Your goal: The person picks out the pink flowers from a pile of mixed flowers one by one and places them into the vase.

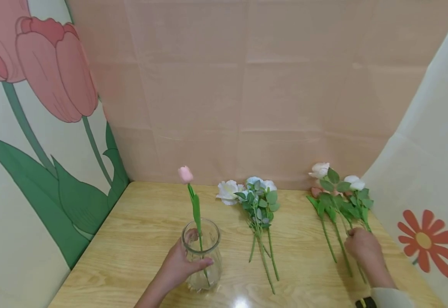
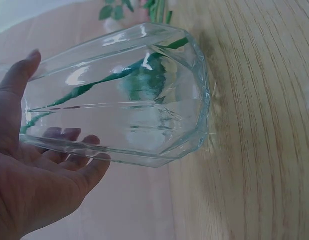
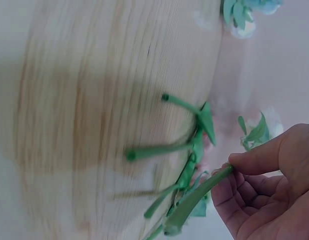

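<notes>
A clear glass vase (image 1: pixel 204 273) stands upright on the table, and my left hand (image 1: pixel 179 265) grips it round the side below the rim. One pink tulip (image 1: pixel 185 174) leans in the vase, its green stem showing through the glass in the left wrist view. Over at the right, my right hand (image 1: pixel 364 250) pinches a green flower stem (image 3: pixel 199 197) between thumb and fingertips. That stem belongs to the right-hand group of flowers, where a white rose (image 1: pixel 354 183) and another pale rose (image 1: pixel 319 170) show among leaves. Which bloom tops the pinched stem I cannot tell for certain.
Between the hands lies a bunch of white and pale blue flowers (image 1: pixel 254 192), stems toward me. More green stems (image 1: pixel 329 239) lie just left of my right hand. A pink cloth backdrop (image 1: pixel 243 107) rises behind the wooden table (image 1: pixel 143 222), with printed cloths at both sides.
</notes>
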`<state>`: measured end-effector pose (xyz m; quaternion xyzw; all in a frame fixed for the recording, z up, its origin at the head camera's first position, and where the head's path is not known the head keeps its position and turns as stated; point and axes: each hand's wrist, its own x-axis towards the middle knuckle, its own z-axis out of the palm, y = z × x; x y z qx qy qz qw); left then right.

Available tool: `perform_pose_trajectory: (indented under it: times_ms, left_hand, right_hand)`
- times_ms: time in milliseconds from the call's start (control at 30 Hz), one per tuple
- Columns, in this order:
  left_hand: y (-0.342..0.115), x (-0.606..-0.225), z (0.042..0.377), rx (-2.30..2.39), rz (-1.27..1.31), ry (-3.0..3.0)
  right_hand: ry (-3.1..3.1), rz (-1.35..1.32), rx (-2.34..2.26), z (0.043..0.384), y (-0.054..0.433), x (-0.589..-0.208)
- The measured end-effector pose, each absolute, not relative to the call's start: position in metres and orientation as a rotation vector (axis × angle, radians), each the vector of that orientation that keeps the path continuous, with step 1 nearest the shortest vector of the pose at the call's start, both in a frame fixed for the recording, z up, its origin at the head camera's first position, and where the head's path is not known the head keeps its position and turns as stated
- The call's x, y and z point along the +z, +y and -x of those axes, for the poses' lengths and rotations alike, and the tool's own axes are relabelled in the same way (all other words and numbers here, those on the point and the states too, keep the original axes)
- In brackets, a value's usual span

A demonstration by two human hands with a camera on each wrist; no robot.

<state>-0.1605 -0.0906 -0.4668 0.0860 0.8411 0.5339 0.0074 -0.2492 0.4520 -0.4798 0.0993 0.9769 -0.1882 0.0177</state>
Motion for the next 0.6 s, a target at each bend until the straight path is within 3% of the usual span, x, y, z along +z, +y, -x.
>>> perform_pose_trajectory:
  times_ms: [600]
  left_hand:
    - [-0.090, -0.465, 0.159, 1.655, -0.258, 2.636]
  right_hand:
    - [3.113, -0.176, -0.653, 0.252, 0.404, -0.477]
